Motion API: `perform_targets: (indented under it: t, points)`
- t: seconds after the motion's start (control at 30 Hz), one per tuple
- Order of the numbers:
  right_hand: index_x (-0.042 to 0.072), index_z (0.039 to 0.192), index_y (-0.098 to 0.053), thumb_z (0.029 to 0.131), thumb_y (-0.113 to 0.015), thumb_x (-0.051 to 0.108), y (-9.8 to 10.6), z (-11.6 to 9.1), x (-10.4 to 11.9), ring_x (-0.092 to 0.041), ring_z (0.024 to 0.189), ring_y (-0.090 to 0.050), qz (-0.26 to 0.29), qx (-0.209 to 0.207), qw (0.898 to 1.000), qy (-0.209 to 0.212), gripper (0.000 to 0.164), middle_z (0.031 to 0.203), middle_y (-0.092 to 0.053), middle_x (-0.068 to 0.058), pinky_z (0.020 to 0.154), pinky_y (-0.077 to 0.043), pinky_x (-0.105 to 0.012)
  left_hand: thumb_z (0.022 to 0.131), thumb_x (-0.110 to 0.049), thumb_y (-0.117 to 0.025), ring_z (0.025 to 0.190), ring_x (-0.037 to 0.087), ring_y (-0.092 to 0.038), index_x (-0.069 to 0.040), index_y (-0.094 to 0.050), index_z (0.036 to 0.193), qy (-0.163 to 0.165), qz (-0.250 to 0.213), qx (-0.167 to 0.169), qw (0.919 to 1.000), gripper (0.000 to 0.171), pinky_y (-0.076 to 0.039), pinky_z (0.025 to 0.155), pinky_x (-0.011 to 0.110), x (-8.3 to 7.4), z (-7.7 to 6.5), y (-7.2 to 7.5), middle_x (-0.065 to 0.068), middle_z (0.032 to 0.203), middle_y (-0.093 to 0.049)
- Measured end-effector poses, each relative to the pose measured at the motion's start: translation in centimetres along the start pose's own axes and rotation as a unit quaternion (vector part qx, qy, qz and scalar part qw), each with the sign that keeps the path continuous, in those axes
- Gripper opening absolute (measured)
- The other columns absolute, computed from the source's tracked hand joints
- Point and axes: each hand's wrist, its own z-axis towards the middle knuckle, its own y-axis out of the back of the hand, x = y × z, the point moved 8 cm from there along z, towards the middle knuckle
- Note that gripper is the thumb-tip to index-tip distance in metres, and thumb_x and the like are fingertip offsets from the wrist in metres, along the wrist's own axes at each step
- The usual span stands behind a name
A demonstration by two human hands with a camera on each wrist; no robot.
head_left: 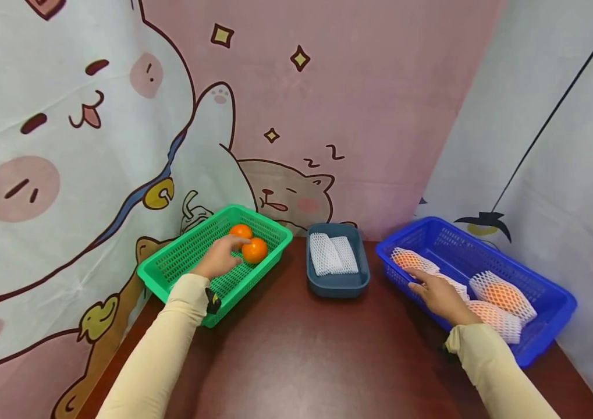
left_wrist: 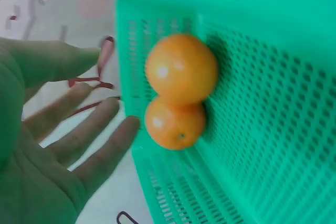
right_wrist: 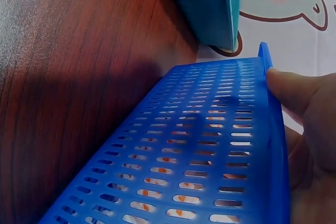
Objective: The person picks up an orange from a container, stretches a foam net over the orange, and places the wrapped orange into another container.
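Two oranges, the nearer orange [head_left: 255, 251] and one behind it [head_left: 241, 230], lie together at the far end of the green basket [head_left: 186, 251]. My left hand [head_left: 220, 257] hovers over that basket beside them. In the left wrist view its fingers [left_wrist: 84, 153] are spread, with nothing between them. On the right, my right hand [head_left: 440, 297] is at the near rim of the blue basket [head_left: 550, 302], its fingers reaching over the fruit in white foam nets [head_left: 411, 259]. The right wrist view shows the thumb [right_wrist: 294, 90] against the rim; the other fingers are largely hidden.
Between the baskets stands a dark blue-grey bin [head_left: 340, 286] with flat white foam nets [head_left: 335, 254] inside. More netted fruit [head_left: 503, 294] fills the near part of the blue basket. A brown table [head_left: 296, 355] carries everything, and a printed cloth [head_left: 380, 116] hangs behind.
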Motion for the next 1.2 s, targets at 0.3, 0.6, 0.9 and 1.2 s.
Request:
perform_targets:
  t: [0.3,0.6,0.9,1.2]
  points:
    - [-0.002,0.135,-0.054,0.098,-0.057,0.011,-0.2,-0.3,-0.4,-0.048,0.104,-0.059,0.003,-0.001,1.000,-0.008,0.040,0.128,-0.056,-0.030,0.089,-0.043,-0.062,0.077,0.014,-0.058,0.135,0.045,-0.030,-0.019,-0.040,0.150,0.041,0.172,0.105,0.9786,0.082,-0.048,0.067,0.039,2.9,3.0,-2.6,0.009,0.158,-0.024]
    - [0.001,0.138,-0.052,0.099,-0.056,0.014,-0.4,-0.3,-0.5,-0.048,0.113,-0.055,-0.005,0.000,1.000,-0.013,0.041,0.132,-0.054,-0.028,0.094,-0.040,-0.062,0.081,0.015,-0.056,0.140,0.045,-0.023,-0.026,-0.032,0.153,0.054,0.246,0.177,0.9514,0.087,-0.040,0.046,0.027,3.2,3.9,-5.5,0.006,0.160,-0.018]
    - [-0.001,0.135,-0.054,0.097,-0.058,0.011,0.0,-0.3,0.1,-0.048,0.111,-0.056,-0.021,-0.018,1.000,-0.005,0.040,0.127,-0.057,-0.028,0.092,-0.041,-0.061,0.082,-0.006,-0.074,0.128,0.042,-0.035,-0.024,-0.044,0.147,0.053,0.305,0.113,0.9442,0.074,-0.052,0.075,0.050,4.2,4.7,-5.2,0.015,0.147,-0.035]
    - [0.000,0.134,-0.055,0.096,-0.059,0.010,0.0,-0.5,0.1,-0.047,0.111,-0.056,-0.021,-0.022,1.000,0.001,0.039,0.124,-0.059,-0.028,0.092,-0.041,-0.061,0.080,-0.002,-0.074,0.123,0.047,-0.038,-0.015,-0.045,0.142,0.072,0.204,0.091,0.9721,0.070,-0.048,0.083,0.057,5.0,4.8,-5.6,0.019,0.143,-0.036]
